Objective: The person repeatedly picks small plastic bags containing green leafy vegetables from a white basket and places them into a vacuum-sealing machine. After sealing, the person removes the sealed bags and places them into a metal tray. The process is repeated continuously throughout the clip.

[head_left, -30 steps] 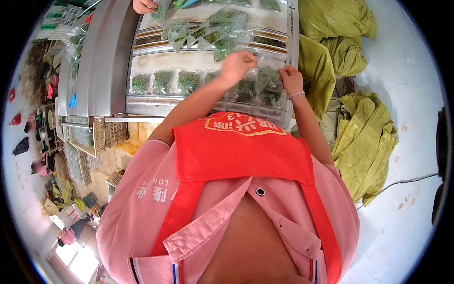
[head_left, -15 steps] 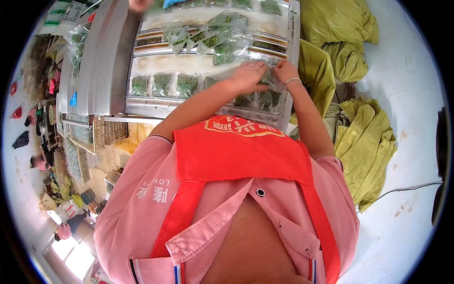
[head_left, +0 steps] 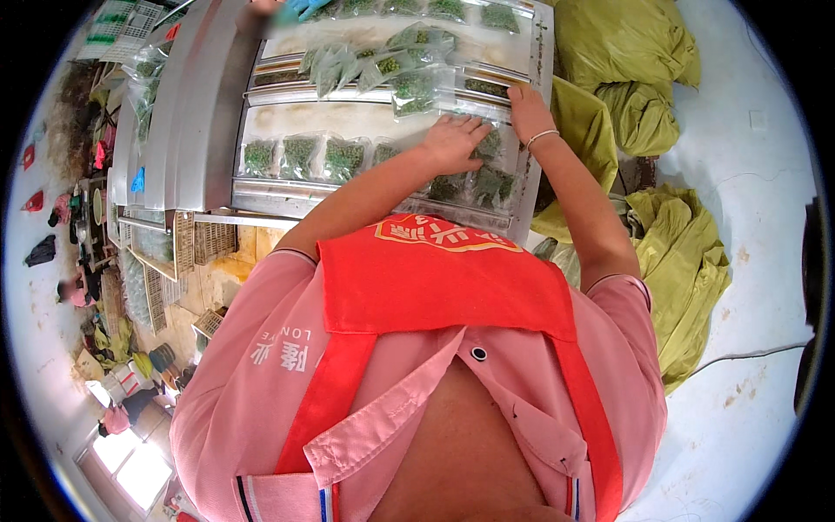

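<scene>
The left hand point(head_left: 455, 142) lies palm down, with fingers spread and not clenched, at the clear bag point(head_left: 490, 146) of small green pieces near the right end of the surface point(head_left: 287, 119). The right hand point(head_left: 529, 115) is at the right edge, its fingers bent downward; I cannot tell if they grasp anything. Nearer to the body, at least 2 bags point(head_left: 493, 185) lie close together, and on the left 3 bags point(head_left: 344, 158) lie in 1 row along the metal strip point(head_left: 283, 192).

For good work, I think the left palm should press only lightly, because the pieces may be crushed or gather in 1 corner. It is better to smooth the film outward, so no fold is left, and to leave small gaps, as on the left. The bag heap point(head_left: 417, 91) beyond could slide down, so the wrists should not push it.
</scene>
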Demonstrator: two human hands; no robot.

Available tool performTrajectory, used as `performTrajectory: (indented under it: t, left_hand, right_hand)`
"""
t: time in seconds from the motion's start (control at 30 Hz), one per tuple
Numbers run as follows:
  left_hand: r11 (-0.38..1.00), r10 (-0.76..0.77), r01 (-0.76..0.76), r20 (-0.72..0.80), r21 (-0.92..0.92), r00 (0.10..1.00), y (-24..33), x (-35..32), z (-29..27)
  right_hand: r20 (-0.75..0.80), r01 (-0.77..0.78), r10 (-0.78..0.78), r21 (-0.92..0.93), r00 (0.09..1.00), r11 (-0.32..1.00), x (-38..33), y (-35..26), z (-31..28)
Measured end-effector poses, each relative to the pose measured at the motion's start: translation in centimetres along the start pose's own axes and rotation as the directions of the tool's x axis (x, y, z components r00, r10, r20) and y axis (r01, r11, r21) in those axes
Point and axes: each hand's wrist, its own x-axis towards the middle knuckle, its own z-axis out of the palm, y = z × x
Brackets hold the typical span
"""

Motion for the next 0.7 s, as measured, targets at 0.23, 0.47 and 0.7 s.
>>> performTrajectory:
  t: [0.23,0.47,0.7]
  left_hand:
    - [0.998,0.008,-0.019,-0.192,-0.053,0.981,0.4,-1.2,0.5]
    - [0.992,0.037,-0.095,-0.517,-0.086,0.855,-0.4,-4.2,-0.9]
    - [0.986,-0.102,0.152,-0.469,0.07,0.877,-4.0,-4.3,-1.9]
  right_hand:
    - [0.255,-0.092,0.059,0.121,0.965,0.988,0.7,-0.6,-3.1]
    - [0.019,-0.089,0.088,0.089,0.996,0.992,-0.2,-2.0,-0.9]
    - [-0.054,-0.266,0.314,0.411,0.948,0.872,1.0,0.0,1.7]
